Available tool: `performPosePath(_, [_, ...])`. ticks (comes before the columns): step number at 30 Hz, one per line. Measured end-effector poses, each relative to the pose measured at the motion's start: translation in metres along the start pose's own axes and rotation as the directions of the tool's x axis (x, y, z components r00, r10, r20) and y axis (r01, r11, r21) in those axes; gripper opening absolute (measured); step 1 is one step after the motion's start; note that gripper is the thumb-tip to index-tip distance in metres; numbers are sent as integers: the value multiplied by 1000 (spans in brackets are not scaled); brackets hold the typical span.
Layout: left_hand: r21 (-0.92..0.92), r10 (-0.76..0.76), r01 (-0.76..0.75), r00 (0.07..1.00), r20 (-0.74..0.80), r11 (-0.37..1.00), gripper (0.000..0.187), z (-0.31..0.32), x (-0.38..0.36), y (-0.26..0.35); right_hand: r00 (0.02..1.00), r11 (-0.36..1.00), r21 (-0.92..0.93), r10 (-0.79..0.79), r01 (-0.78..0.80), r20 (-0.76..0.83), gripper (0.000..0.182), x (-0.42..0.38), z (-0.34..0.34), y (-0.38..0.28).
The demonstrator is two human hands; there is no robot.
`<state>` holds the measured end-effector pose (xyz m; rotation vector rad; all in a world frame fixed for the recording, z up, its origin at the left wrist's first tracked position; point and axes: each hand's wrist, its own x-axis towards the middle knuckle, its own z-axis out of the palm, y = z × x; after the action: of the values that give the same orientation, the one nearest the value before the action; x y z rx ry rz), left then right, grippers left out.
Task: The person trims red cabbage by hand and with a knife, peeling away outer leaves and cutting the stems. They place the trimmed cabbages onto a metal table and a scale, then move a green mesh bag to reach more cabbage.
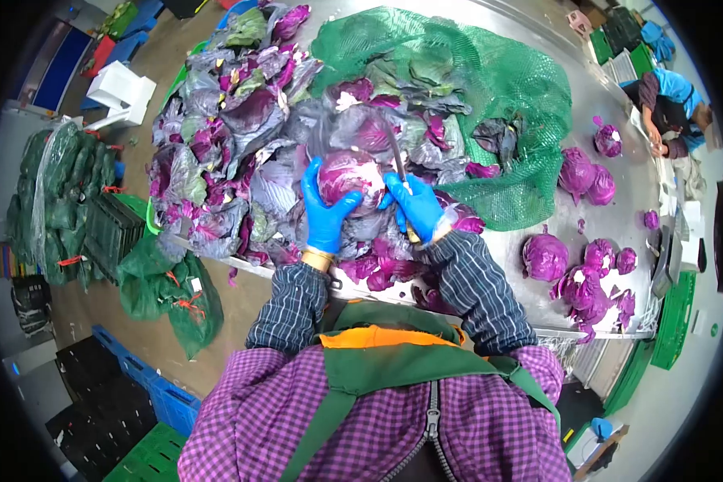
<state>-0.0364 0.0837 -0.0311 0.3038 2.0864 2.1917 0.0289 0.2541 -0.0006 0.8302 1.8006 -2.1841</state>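
Observation:
A red cabbage (352,175) is in my left hand (324,207), which wears a blue glove and cups it from the left with the thumb in front. My right hand (414,207), also gloved in blue, is closed around a knife (395,153). Its blade points up and away, close to the cabbage's right side. Below and around both hands lies a heap of loose purple and grey-green cabbage leaves (273,189). A green mesh net (526,88) spreads over the metal table behind and to the right of the heap.
Several trimmed red cabbages (545,257) sit on the metal table (506,277) at the right. Another person (673,100) works at the far right edge. Filled green net sacks (193,309) and a wrapped stack of sacks (64,201) stand on the floor at left, near blue pallets (173,402).

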Motion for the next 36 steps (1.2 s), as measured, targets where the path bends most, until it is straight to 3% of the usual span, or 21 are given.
performPosePath(2, [-260, -3, 12, 999, 34, 965, 89, -10, 4, 12, 996, 995, -39, -93, 93, 2, 41, -14, 10, -10])
performPosePath(3, [-211, 40, -24, 996, 74, 977, 91, -20, 10, 7, 996, 995, -49, -92, 92, 13, 41, -12, 12, -9])
performPosePath(5, [-139, -44, 55, 996, 80, 989, 92, -28, 13, 12, 903, 859, -278, -413, 430, 118, 49, 1, 18, -3])
performPosePath(7, [-60, -286, 291, 955, 79, 955, 87, -40, 15, 13, 882, 813, -341, -430, 471, 193, 52, 15, 21, 4])
performPosePath(10, [-11, -296, 296, 955, 28, 955, 90, -50, 11, 9, 883, 765, -441, -403, 469, 240, 51, 17, 29, 11])
performPosePath(11, [-139, -404, 402, 915, 18, 905, 94, -53, 15, 2, 886, 764, -450, -419, 462, 198, 50, 18, 32, 19])
performPosePath(12, [-140, -409, 407, 912, 13, 903, 94, -53, 15, -5, 887, 764, -459, -436, 453, 149, 49, 17, 34, 28])
performPosePath(13, [-127, -398, 394, 917, -7, 910, 94, -51, 14, -13, 934, 833, -426, -337, 353, 116, 49, 16, 40, 38])
performPosePath(14, [-114, -383, 378, 923, -27, 919, 94, -48, 14, -17, 818, 673, -508, -561, 538, 123, 53, 21, 45, 57])
performPosePath(16, [-126, -398, 388, 915, -66, 913, 91, -35, 12, 2, 926, 786, -515, -374, 342, 45, 56, -9, 63, 35])
performPosePath(17, [-240, -491, 460, 866, -90, 855, 89, -30, 10, 11, 881, 766, -471, -469, 438, 58, 59, -9, 67, 39])
performPosePath(18, [-353, -581, 516, 808, -103, 780, 87, -27, 8, 14, 885, 769, -470, -463, 433, 57, 59, -8, 67, 41])
performPosePath(19, [-432, -575, 494, 815, -72, 754, 91, -27, 5, 5, 868, 726, -526, -493, 444, 52, 60, -6, 66, 41])
performPosePath(24, [-429, -547, 455, 829, -116, 781, 86, -15, -1, -1, 886, 659, -630, -451, 411, 106, 66, -10, 58, 28])
performPosePath(25, [-424, -542, 452, 832, -118, 785, 84, -14, -2, -1, 944, 699, -651, -318, 296, 87, 67, -15, 57, 23])
performPosePath(28, [-356, -533, 458, 833, -148, 815, 83, -10, -2, -5, 903, 659, -660, -425, 361, 69, 66, -1, 56, 36])
performPosePath(30, [-294, -520, 460, 837, -172, 838, 84, -8, 1, -11, 919, 711, -637, -393, 298, -9, 58, 4, 58, 28])
performPosePath(32, [-326, -459, 388, 870, -179, 862, 88, -7, 1, -20, 928, 881, -449, -284, 152, -243, 49, 23, 55, 33])
performPosePath(33, [-360, -455, 374, 874, -173, 855, 89, -8, 0, -19, 792, 832, -499, -467, 242, -395, 46, 44, 57, 43])
performPosePath(34, [-356, -453, 374, 876, -168, 856, 89, -8, -1, -17, 863, 895, -418, -327, 152, -385, 48, 50, 50, 55])
performPosePath(36, [-378, -417, 330, 893, -173, 865, 75, -7, -5, -15, 806, 829, -528, -436, 187, -399, 44, 66, 48, 67])
